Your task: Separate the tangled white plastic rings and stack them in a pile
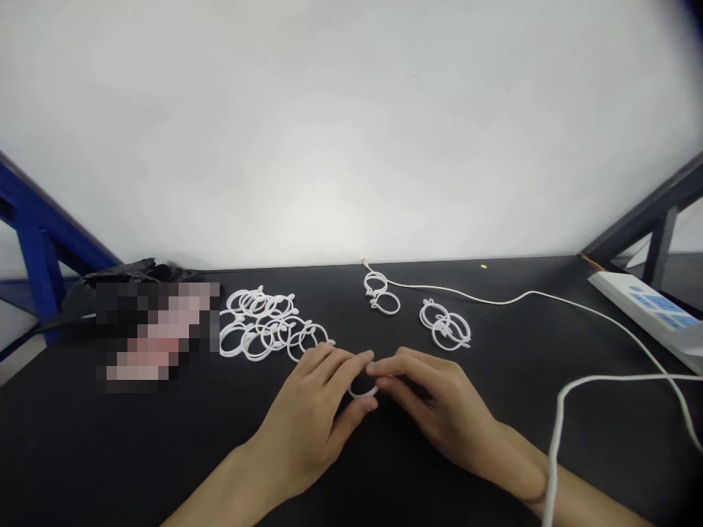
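Note:
Both hands meet at the front middle of the black table around one white ring [363,395]. My left hand [315,410] grips the ring's left side, thumb below and fingers over the top. My right hand [439,402] pinches its right side between thumb and fingertips. The fingers hide much of the ring. Beyond my left hand lies a loose pile of similar white rings [242,342] with small tabs. A smaller group of white rings [451,345] rests beyond my right hand, and a few more rings [387,311] lie at the back middle.
A white cable [483,298] runs across the back right, and a thicker stretch [560,410] crosses in front of my right forearm. A white power strip [653,307] sits at the right edge. Black plastic [126,272] and a blurred-out patch are at the left.

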A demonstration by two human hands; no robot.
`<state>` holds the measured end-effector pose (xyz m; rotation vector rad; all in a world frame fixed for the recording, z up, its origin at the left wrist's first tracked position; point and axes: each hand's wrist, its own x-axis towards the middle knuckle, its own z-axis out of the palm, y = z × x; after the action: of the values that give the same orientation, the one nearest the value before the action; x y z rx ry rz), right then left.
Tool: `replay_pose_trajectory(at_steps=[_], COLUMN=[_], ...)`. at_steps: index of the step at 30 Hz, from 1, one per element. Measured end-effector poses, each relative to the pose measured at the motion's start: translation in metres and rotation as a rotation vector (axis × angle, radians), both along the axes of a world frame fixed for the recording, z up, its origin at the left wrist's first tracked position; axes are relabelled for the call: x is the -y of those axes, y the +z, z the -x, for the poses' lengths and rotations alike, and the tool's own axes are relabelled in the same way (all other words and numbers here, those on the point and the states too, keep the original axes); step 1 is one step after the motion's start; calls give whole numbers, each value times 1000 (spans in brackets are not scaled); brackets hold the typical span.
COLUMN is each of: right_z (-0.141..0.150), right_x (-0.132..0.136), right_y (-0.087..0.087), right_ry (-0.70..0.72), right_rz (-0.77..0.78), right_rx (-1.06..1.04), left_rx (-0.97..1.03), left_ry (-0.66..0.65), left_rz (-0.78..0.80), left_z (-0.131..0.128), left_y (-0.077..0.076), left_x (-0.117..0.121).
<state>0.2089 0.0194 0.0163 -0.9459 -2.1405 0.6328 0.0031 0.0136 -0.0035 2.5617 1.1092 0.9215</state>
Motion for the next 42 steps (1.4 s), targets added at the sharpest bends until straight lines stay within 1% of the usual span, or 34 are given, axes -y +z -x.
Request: replay_pose_trajectory(at_steps=[4, 8, 14, 16, 20, 24, 27, 33, 42], right_z=[1, 0, 0, 0, -1, -2, -2, 0, -2], right_x=[2, 2, 3, 3, 2, 3, 3, 2, 3], right_y=[0, -2, 0, 0, -5, -9, -9, -8, -4], right_ry=[0, 10, 122, 126, 81, 24, 6, 22, 60], right_rz=[59, 41, 73, 68, 15, 10, 22, 4, 39], right_rx=[15, 38, 8, 21, 21, 14, 20, 7, 45], left_rx=[45, 71, 48, 43, 15, -2, 9, 42, 45], left_ry=[39, 97, 129, 134, 107, 52, 36, 33, 11], left_rz=[-65, -103, -53, -19, 7, -69, -109, -157, -147], left_z=[0, 1, 3, 3, 3, 3, 2, 1, 0], left_y=[0, 0, -2, -2, -2, -2, -4, -5, -4], left_x=[-2, -3, -3, -3, 0, 1, 0, -2, -2])
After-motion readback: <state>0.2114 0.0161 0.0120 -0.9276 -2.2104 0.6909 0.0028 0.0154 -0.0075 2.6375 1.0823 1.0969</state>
